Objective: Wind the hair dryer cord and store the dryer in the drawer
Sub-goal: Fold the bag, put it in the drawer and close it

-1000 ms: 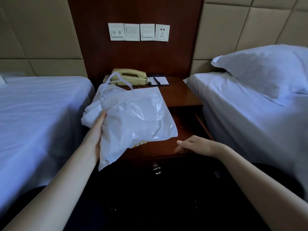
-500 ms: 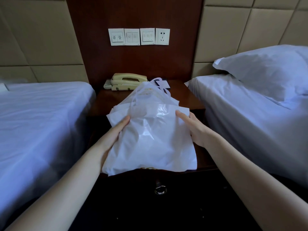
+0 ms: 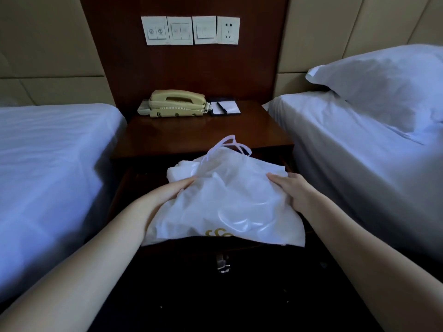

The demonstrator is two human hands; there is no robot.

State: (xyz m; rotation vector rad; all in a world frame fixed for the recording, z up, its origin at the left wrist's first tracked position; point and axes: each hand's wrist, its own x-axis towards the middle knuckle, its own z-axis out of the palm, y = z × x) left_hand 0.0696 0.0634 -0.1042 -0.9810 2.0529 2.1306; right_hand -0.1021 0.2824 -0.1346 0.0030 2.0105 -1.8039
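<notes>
Dim room: wooden nightstand between two white beds.

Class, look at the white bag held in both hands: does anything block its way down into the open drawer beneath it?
Nothing visible does. The white bag hangs over the open drawer, but hides most of its inside.

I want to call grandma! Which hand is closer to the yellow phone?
Left. The left hand grips the white bag on the phone's side, below it. The right hand grips the bag's other edge, farther across.
</notes>
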